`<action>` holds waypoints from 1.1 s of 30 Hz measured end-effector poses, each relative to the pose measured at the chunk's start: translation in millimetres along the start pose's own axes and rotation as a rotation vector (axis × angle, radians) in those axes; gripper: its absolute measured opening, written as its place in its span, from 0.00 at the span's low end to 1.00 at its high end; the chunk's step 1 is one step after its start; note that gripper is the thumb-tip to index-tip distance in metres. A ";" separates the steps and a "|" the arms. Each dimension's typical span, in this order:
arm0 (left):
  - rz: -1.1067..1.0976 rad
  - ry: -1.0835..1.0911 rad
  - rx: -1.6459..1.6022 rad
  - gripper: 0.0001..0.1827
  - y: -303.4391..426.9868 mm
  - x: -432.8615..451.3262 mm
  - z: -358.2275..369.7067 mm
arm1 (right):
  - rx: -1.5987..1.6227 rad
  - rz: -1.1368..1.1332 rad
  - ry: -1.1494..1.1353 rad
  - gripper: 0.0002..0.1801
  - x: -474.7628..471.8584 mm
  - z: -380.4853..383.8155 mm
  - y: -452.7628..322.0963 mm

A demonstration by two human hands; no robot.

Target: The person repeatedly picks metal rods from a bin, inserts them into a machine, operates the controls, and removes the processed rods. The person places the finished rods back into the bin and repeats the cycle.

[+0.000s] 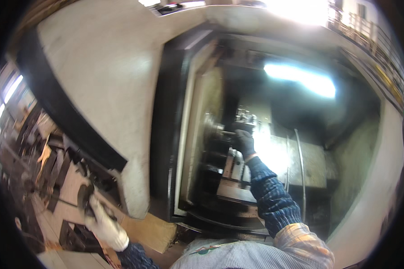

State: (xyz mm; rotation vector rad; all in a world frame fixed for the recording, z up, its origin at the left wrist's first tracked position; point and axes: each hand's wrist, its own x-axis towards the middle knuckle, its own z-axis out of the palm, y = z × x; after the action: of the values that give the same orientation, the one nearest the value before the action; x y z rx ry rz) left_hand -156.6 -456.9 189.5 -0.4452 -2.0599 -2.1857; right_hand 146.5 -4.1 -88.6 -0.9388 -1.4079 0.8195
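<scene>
My right hand (245, 143), in a dark glove, reaches into the enclosure of a lathe (170, 134). Its fingers are closed at the end of a short shiny metal part (226, 133), which sticks out from the blurred chuck (209, 124) on the left. Just beyond the hand is a metal tool block (245, 117); pale metal blocks (234, 164) lie below it. At the lower left, outside the machine, hangs my left hand (102, 218) in a cream glove. Something dark is at its fingers, and blur hides whether this is the glove or a held thing.
A lamp (299, 80) glares inside the enclosure. A thin pipe (301, 171) stands upright right of my forearm. The black-edged machine door frame (181, 131) rises at left. Near my left hand are a cardboard piece (149, 232) and cluttered dark metal pieces (55, 168).
</scene>
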 end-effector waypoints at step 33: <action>0.918 -0.282 0.396 0.15 -17.8 23.5 7.4 | 0.718 0.562 -0.402 0.31 -16.3 35.7 17.3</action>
State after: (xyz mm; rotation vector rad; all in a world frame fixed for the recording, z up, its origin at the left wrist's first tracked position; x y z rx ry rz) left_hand -182.8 -445.4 179.4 -1.3579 -1.7733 -1.2042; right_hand 111.8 -9.6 -113.3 -0.6103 -1.0274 1.8687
